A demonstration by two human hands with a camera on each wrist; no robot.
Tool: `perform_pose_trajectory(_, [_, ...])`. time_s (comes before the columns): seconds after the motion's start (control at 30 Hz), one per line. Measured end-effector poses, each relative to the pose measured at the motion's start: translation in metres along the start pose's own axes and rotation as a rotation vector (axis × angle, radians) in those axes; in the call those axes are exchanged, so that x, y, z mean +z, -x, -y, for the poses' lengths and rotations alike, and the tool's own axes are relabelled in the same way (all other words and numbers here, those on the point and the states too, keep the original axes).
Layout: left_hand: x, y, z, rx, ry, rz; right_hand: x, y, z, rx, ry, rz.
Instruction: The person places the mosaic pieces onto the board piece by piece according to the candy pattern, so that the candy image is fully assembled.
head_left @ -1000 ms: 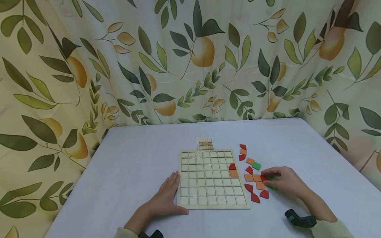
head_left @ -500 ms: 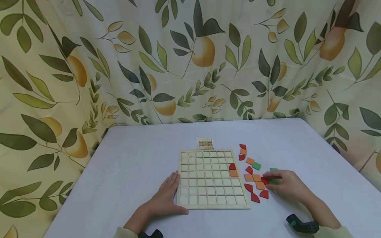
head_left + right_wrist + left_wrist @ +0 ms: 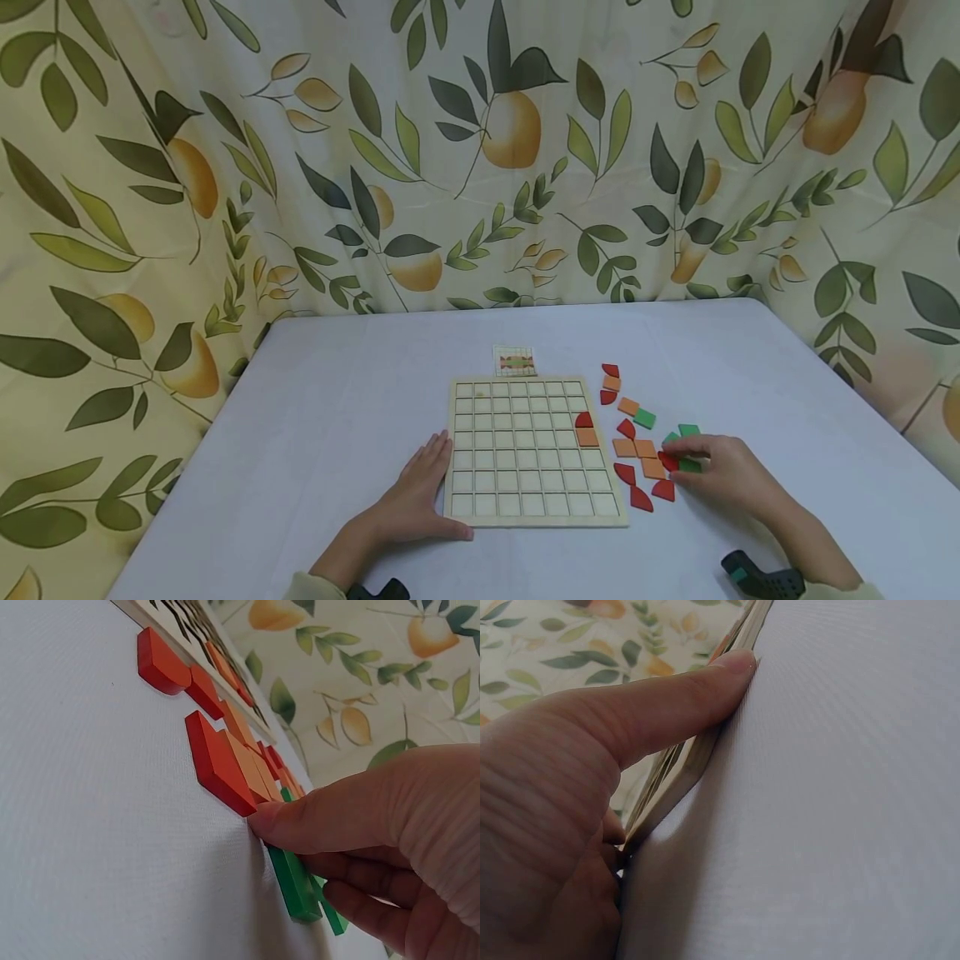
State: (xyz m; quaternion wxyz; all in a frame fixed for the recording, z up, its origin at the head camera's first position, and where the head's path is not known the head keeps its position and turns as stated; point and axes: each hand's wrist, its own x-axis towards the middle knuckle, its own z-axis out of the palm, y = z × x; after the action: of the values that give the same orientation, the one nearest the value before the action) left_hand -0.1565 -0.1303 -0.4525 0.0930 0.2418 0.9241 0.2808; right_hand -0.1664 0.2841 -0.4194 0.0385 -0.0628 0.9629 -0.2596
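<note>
A pale wooden grid board (image 3: 522, 471) lies on the table. My left hand (image 3: 411, 498) rests along its left side with straight fingers, the thumb touching the front edge near the corner. In the left wrist view the thumb (image 3: 682, 705) presses against the board's rim (image 3: 679, 780). To the right of the board, my right hand (image 3: 723, 473) pinches a red quarter-circle tile (image 3: 667, 461) between thumb and fingers, low among the loose tiles. Green tiles (image 3: 295, 889) lie beside and under its fingers. A red quarter-circle tile (image 3: 583, 420) and an orange square tile (image 3: 587, 437) sit in the board's right column.
Several loose red, orange and green tiles, such as an orange square (image 3: 628, 406) and a green one (image 3: 644, 418), are spread right of the board. A small pattern card (image 3: 515, 362) lies behind it. A leaf-patterned curtain (image 3: 480, 208) hangs beyond the white table (image 3: 360, 375).
My right hand has shifted slightly toward the front with the red quarter-circle tile, uncovering green tiles behind its fingers. My left hand has stayed on the board's edge.
</note>
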Motion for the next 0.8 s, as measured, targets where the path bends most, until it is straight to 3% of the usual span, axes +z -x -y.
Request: perform_pose_trajectory(0.8, [0.0014, -0.001, 0.0011, 0.005, -0.014, -0.004, 0.0032, -0.0004, -0.0039, -0.018, 0.008, -0.049])
